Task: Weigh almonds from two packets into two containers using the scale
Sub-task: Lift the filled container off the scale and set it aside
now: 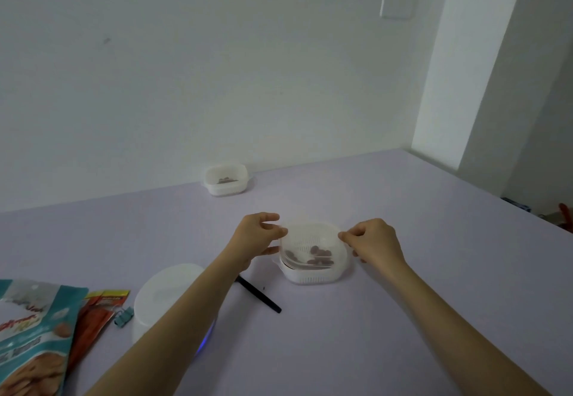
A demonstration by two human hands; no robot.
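A white slotted container [313,268] with several almonds [319,254] inside sits on the lilac table, tilted. My left hand [257,237] pinches its left rim and my right hand [372,242] pinches its right rim. A second white container [226,180] holding a few almonds stands far back by the wall. The white round scale [167,299] with a blue glow at its edge lies at lower left, partly behind my left forearm. A teal almond packet [34,333] and an orange packet [93,318] lie at the far left.
A black pen [260,296] lies between the scale and the near container. A teal binder clip [123,318] rests beside the orange packet. The table [403,302] meets the wall at the back; its right edge runs by a corner with small objects [558,212].
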